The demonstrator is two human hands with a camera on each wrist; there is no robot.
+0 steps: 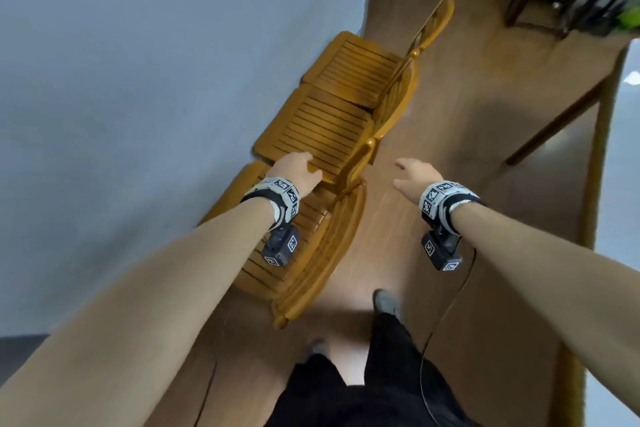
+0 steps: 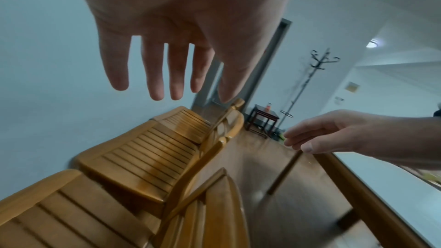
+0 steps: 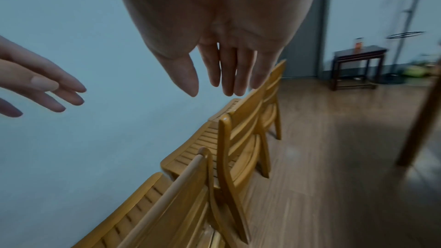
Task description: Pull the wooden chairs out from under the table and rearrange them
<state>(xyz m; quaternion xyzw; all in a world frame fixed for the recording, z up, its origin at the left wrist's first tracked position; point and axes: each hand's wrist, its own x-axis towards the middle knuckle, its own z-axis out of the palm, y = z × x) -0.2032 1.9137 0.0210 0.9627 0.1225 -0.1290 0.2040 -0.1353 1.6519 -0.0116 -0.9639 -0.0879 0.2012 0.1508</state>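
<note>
Along the wall point(image 1: 138, 80) stood three chairs point(image 1: 325, 128) in a row, seats toward the wall and backs toward the open floor point(image 1: 450, 149), all well clear of the desk point(image 1: 602, 135) on my right. I counted three slatted seats and three backs; no chair showed under the desk's edge. My left hand point(image 1: 294, 172) hovered over the near edge of the middle seat, fingers point(image 2: 155, 74) straight and spread, holding nothing; whether it touched the wood I could not tell. My right hand point(image 1: 412, 177) hung in the air beside the backs, fingers point(image 3: 229, 74) loose and extended, also empty. The chairs looked like solid, stiff wood with a glossy finish, so I judged them fairly heavy and a little slick. I reckoned the top rail of a back, or the seat's edge, would give the surest hold, one hand on each.
</note>
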